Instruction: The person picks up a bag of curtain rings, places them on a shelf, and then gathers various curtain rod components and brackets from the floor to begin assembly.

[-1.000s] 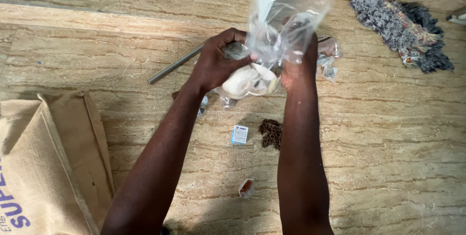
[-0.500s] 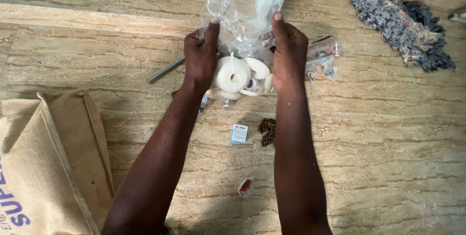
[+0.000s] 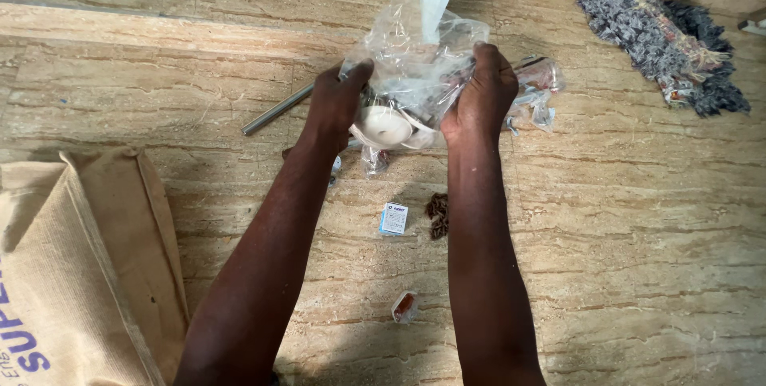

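Observation:
Both hands hold a crumpled clear plastic bag above a beige stone floor. Inside the bag sit round white parts, low between my hands. My left hand grips the bag's left side with its fingers closed on the plastic. My right hand clutches the right side. The bag's top stands bunched up between them.
A metal rod lies on the floor left of my hands. More clear packets lie to the right. A small white-and-blue box, dark brown bits and a small packet lie below. A jute sack is at left, a grey rag at upper right.
My hands shifted their grip on the bag, from holding its upper edges to bunching its sides; the white parts hang lower between them.

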